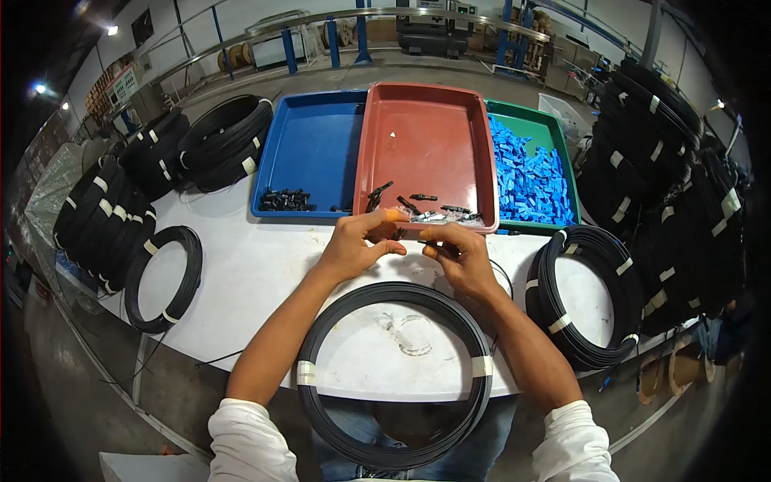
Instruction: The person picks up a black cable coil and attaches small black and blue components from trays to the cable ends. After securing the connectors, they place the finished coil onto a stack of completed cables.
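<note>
In front of the red tray (pixel 426 145), my left hand (pixel 353 247) is curled with a small black connector part (pixel 399 234) at its fingertips. Close beside it, my right hand (pixel 462 257) is pinched on what looks like the end of a thin black cable (pixel 506 277), which loops out behind that hand. The tips of the fingers hide most of both pieces. Below my hands, a taped coil of black cable (pixel 395 293) lies between my forearms and overhangs the table's front edge. Several black connectors (pixel 423 197) and small clear-wrapped pieces lie at the red tray's near end.
A blue tray (pixel 309 153) with small black parts stands left, and a green tray (pixel 526 112) of blue clips (pixel 530 181) right. Taped cable coils stand on the white table (pixel 233 265) at left (pixel 193 273) and right (pixel 546 297), with taller stacks (pixel 642 161) beyond.
</note>
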